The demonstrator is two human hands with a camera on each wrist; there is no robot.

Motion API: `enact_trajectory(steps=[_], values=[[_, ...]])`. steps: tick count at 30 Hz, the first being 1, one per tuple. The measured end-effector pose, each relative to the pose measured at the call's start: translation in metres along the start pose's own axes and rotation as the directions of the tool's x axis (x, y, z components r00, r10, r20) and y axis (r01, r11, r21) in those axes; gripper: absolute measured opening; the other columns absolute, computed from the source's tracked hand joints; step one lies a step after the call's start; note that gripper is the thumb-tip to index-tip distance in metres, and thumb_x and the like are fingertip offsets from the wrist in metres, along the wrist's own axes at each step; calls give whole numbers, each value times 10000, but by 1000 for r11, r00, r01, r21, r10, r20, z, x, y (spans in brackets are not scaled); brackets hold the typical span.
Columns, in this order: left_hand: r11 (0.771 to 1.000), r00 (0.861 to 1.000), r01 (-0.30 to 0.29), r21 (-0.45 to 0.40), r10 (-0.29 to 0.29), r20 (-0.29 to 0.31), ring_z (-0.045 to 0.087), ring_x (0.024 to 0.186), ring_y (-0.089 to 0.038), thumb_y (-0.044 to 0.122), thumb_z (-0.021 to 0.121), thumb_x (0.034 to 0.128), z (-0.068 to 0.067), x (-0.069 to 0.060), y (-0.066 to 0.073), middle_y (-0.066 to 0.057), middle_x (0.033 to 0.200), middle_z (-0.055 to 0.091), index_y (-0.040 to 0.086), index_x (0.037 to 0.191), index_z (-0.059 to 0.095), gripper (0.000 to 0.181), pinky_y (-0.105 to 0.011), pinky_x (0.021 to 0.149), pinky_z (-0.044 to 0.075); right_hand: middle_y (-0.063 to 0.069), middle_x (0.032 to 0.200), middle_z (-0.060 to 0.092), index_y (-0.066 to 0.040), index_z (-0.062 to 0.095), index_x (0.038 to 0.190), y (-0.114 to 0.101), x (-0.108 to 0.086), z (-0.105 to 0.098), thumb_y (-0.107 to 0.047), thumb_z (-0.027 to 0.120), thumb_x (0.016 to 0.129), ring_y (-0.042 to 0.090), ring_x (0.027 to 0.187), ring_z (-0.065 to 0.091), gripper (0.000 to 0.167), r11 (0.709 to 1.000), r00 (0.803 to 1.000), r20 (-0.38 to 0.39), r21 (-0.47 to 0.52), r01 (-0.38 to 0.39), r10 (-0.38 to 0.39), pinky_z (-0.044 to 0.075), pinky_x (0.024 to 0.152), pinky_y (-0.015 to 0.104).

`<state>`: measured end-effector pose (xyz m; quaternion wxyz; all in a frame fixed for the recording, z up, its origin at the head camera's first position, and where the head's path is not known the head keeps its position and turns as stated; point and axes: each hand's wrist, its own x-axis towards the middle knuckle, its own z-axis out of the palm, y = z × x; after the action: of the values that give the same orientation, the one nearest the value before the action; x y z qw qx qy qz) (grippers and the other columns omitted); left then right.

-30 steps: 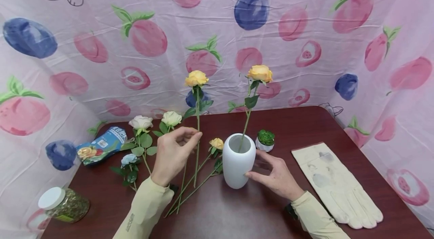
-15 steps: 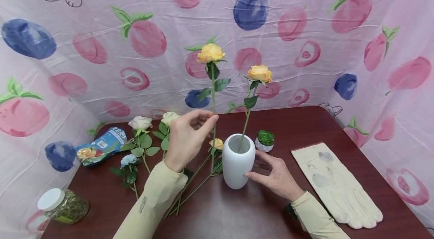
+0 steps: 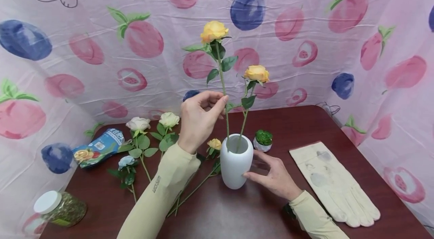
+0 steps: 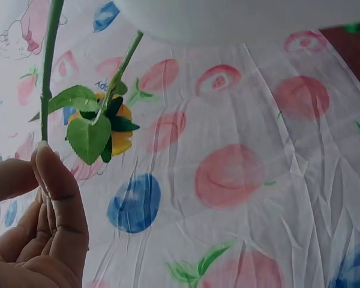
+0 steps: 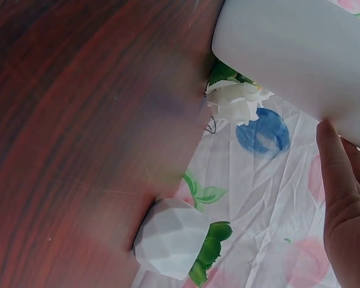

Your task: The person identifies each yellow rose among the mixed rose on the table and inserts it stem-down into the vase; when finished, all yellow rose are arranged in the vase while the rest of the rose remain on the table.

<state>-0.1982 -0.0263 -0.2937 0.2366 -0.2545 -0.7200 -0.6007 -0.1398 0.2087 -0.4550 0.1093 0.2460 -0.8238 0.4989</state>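
My left hand (image 3: 200,120) pinches the green stem of a yellow rose (image 3: 214,31) between thumb and fingertips. The flower stands high, and the stem's lower end is at the mouth of a white vase (image 3: 234,169). In the left wrist view the stem (image 4: 48,78) runs straight up from the pinching fingertips (image 4: 57,171). A second yellow rose (image 3: 256,73) stands in the vase, leaning slightly right. With thumb in front and fingers behind, my right hand (image 3: 276,177) holds the vase's right side. The right wrist view shows fingertips against the white wall (image 5: 288,54).
White roses (image 3: 138,124), a blue flower (image 3: 126,162) and a small yellow rose (image 3: 214,143) lie left of the vase. Beyond them are a blue pouch (image 3: 100,146) and a lidded jar (image 3: 61,208). A potted succulent (image 3: 263,140) and pale gloves (image 3: 333,184) are on the right.
My left hand has lifted the yellow rose and carried it right, from beside the vase to over its mouth. The right hand has stayed on the vase.
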Motion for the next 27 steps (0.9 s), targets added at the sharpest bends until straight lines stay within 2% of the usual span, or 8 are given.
enact_trajectory(steps=[4,10,15,21,27], values=[[999,1000,12,-32,-12,-1,686,607,-177,161,736,967,5,0,-2,-126,755,736,14,988,763,151,-304,609,603,120,1250,721,-63,643,1338,0,0,1,-115,884,810,172,1033,748,582,1000,1000,-1,6,-1,1,611,865,329],[997,999,-6,-77,2,-48,684,623,-181,133,742,959,5,1,-3,-128,762,729,2,986,759,135,-342,628,613,133,1236,725,-51,645,1331,-2,2,0,-111,887,805,165,1027,747,582,1000,1000,2,-4,8,-8,613,858,331],[996,999,31,-82,-33,-32,692,630,-186,122,734,964,9,0,-8,-163,790,736,-3,989,757,131,-367,640,619,130,1241,723,-52,643,1332,-1,2,-1,-112,886,806,159,1029,744,583,1000,1000,0,-6,2,-2,611,864,331],[996,997,82,-43,-82,3,702,622,-181,156,739,965,14,-12,-17,-108,777,746,21,975,765,138,-333,615,611,125,1239,725,-52,645,1331,0,1,-1,-118,887,806,157,1026,745,582,1000,1000,-1,-8,-7,7,611,865,331],[987,987,135,88,-142,75,667,653,-107,229,764,947,14,-33,-24,13,798,748,109,950,790,122,-267,612,565,98,1248,726,-70,644,1337,-2,1,0,-136,891,806,152,1030,746,589,1000,1000,5,9,-20,19,609,868,326]])
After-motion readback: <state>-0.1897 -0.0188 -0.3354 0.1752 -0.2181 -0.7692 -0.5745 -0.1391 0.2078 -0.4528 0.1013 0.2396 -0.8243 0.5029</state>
